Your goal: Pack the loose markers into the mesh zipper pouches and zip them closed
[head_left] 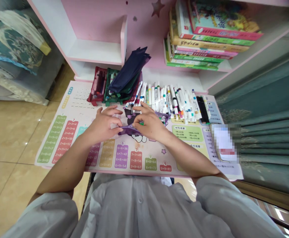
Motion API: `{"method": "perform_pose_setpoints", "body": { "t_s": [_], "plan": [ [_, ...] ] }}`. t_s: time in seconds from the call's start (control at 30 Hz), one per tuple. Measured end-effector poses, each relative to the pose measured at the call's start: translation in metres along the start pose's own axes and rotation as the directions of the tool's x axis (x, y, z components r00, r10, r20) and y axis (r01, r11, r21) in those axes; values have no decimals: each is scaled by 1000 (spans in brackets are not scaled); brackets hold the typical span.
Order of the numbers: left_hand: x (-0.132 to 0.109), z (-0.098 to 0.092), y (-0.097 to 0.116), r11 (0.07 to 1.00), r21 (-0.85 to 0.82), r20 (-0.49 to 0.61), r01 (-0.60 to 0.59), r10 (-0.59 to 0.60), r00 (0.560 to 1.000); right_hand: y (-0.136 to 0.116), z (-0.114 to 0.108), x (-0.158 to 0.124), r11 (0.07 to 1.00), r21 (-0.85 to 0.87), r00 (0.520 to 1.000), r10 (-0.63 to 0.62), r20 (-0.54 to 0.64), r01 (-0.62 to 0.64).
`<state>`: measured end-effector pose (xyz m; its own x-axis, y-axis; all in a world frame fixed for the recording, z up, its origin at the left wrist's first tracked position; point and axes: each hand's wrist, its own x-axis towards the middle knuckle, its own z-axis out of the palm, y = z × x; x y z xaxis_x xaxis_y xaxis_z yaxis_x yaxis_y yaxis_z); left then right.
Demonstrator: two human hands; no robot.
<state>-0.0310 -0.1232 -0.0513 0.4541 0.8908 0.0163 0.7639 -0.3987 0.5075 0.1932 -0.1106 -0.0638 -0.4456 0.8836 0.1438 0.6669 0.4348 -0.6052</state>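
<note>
A flat purple pouch (128,130) lies on the printed desk mat (124,155) between my two hands. My left hand (104,125) pinches its left end with the thumb and fingers. My right hand (149,124) bears down on its right part, with a small green item (141,123) showing beneath the fingers. Behind my right hand, a long row of felt-tip markers (170,100) lies side by side. Further back stand a red mesh pencil case (97,84), a green one (111,82) and a dark navy pouch (128,71).
The mat's multiplication tables fill the desk front, and a blurred paper item (225,143) lies at its right corner. A pink-and-white shelf (94,49) holds stacked books (208,39) behind. A teal curtain hangs right, and a tiled floor and upholstered seat lie left.
</note>
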Motion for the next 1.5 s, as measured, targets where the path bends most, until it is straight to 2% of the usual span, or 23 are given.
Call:
{"method": "perform_pose_setpoints", "body": {
  "t_s": [0.83, 1.13, 1.5],
  "plan": [
    [-1, -3, -4, 1000, 8, -15, 3, -3, 1000, 8, -6, 1, 999, -39, 999, 35, -2, -35],
    [0, -5, -4, 1000, 20, -1, 7, -7, 1000, -1, -17, 3, 989, -73, 985, 138, 105, -130],
    [0, -5, -6, 999, 28, 8, 15, -15, 1000, 2, -23, 3, 986, -83, 981, 155, 114, -146]
  ]
}}
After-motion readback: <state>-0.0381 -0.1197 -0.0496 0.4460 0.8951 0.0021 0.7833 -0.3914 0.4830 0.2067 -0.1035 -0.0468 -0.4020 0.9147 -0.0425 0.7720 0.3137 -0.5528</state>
